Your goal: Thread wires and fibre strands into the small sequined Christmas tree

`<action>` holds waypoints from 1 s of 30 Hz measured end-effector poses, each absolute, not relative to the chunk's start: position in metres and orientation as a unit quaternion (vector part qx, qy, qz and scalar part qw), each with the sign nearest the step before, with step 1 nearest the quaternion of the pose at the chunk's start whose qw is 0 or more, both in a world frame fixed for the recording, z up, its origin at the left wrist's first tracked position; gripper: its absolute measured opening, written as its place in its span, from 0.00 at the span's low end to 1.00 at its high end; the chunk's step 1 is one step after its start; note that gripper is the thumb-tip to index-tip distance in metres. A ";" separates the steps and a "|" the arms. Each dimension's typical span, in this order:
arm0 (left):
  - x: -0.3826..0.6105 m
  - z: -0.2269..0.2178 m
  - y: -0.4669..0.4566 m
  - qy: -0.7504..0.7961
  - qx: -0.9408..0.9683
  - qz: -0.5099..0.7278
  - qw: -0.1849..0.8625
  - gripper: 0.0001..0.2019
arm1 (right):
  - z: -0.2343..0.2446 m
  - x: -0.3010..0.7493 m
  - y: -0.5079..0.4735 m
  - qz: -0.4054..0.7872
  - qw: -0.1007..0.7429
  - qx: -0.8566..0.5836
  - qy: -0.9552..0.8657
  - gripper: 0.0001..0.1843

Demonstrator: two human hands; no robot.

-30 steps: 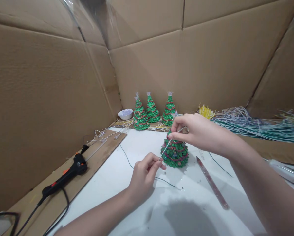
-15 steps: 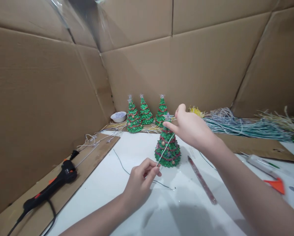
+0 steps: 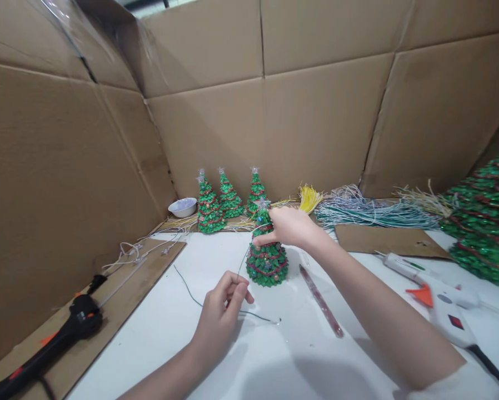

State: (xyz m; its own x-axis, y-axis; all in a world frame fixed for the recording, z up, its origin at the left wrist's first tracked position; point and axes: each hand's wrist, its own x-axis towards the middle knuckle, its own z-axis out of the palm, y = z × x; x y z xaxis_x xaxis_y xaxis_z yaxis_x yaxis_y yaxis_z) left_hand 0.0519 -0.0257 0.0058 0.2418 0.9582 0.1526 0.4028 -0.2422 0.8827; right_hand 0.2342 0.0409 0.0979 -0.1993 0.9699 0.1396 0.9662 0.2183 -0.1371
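Note:
A small green Christmas tree (image 3: 268, 265) with red garlands, round baubles and a clear star stands upright on the white table. My left hand (image 3: 221, 305) is low at its left, thumb and fingers pinched on a thin cord (image 3: 244, 260). That cord rises to the upper tree and curves across its front. Around the upper part of the tree is my right hand (image 3: 290, 226), thumb in front below the star and the other fingers partly hidden behind. A second dark cord (image 3: 186, 286) lies on the table, passing behind my left hand.
Behind stand several smaller-looking trees (image 3: 229, 200) and a white bowl (image 3: 183, 208). A black glue gun (image 3: 72, 330) lies on cardboard at left, a white one (image 3: 449, 316) at right. A reddish stick (image 3: 320, 300), cord bundles (image 3: 374, 208) and a big tree (image 3: 489, 222) are at right.
My right hand has come down and closed around the upper tree. The cord, straight before, now bends round the tree's front. The view has shifted to the right.

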 end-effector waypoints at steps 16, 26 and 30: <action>0.050 0.004 -0.030 0.493 0.665 0.465 0.313 0.11 | 0.088 0.256 0.065 0.095 0.274 -0.650 -0.702 0.26; 0.048 0.001 -0.031 0.436 0.771 0.461 0.047 0.06 | 0.091 0.281 0.077 0.410 0.509 -0.527 -0.544 0.27; 0.044 0.000 -0.025 0.350 0.801 0.464 -0.142 0.18 | 0.082 0.270 0.082 0.464 0.477 -0.508 -0.547 0.26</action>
State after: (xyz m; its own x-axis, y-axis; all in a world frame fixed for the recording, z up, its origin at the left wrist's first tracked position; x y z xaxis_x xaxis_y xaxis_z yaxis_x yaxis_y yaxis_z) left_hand 0.0439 -0.0246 -0.0002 0.3246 0.4295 0.8427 0.6932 -0.7142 0.0970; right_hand 0.2705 0.0815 0.0816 -0.0295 0.9983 0.0506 0.1134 0.0536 -0.9921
